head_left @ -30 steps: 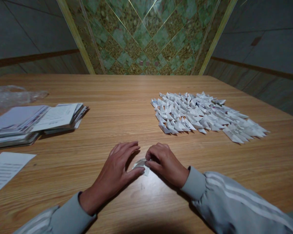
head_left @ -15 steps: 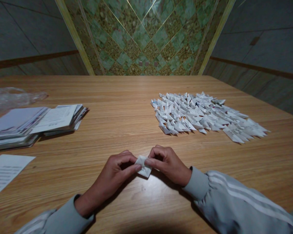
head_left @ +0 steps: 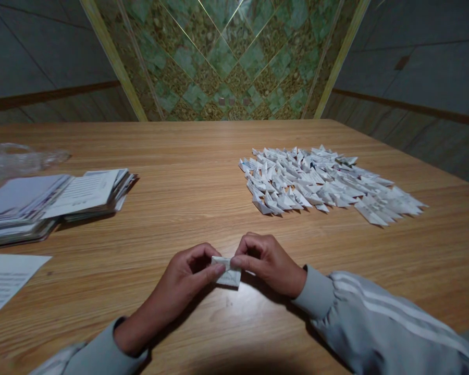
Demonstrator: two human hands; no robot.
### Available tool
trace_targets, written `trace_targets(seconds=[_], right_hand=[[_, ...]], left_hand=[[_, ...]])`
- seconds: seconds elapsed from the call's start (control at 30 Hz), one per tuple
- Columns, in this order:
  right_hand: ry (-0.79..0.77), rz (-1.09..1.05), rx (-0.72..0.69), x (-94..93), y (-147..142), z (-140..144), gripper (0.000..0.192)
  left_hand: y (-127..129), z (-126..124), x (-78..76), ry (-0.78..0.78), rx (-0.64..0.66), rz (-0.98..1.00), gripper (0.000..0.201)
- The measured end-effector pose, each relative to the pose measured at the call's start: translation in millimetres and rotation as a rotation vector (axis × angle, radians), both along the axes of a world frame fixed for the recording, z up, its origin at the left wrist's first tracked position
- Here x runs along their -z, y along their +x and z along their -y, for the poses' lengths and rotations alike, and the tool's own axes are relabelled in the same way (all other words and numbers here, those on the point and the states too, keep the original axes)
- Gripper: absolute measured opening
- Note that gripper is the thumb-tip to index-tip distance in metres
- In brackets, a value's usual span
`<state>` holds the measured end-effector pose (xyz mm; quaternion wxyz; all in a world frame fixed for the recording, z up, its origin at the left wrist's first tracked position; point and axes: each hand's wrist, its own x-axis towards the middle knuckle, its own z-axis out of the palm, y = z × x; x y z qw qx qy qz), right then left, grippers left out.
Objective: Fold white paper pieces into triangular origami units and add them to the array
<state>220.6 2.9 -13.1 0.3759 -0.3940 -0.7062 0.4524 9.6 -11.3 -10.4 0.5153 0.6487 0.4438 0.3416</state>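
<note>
Left hand (head_left: 183,278): near centre of the wooden table (head_left: 203,182), fingers curled, thumb and fingertips pinching the left end of a small folded paper piece (head_left: 227,272). Grey sleeve with pale stripes at the wrist.

Right hand (head_left: 268,263): just right of the left hand, fingers bent inward, thumb and forefinger pinching the right end of the same paper piece. Matching grey striped sleeve runs off to the near right.

Small folded paper piece: white with faint print, held between both hands, at or just above the table surface near the front edge; whether it touches the wood cannot be told. Upper edge shows a fold line; lower corner points toward the viewer.

Heap of folded paper units (head_left: 324,185): many small white pointed pieces, spread in a broad flat patch on the right half of the table, well apart from the hands and farther away.

Stack of printed sheets (head_left: 58,200): left side of the table, several layers, fanned unevenly, top sheets showing lines of text.

Loose printed sheet (head_left: 5,281): near left edge, lying flat, partly cut off by the frame.

Clear plastic wrap (head_left: 19,159): far left, crumpled, behind the stack.

Tiled wall panel (head_left: 226,57): green diamond pattern, beyond the far edge of the table.
</note>
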Motion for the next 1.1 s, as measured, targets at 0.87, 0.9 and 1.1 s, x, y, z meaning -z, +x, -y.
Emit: trace_targets(seconds=[0.87, 0.9, 1.1], right_hand=[[0.869, 0.737, -0.001, 2.3, 4, -7, 0.021], [0.867, 0.747, -0.011, 3.4, 4, -7, 0.02], [0.753, 0.725, -0.097, 4.4, 11, -12, 0.013]], left_hand=[[2, 1, 7.2, 0.802, 0.057, -0.613, 0.005], [2, 1, 9.3, 0.79, 0.062, -0.646, 0.007], [-3, -2, 16.7, 0.754, 0.097, -0.693, 0.014]])
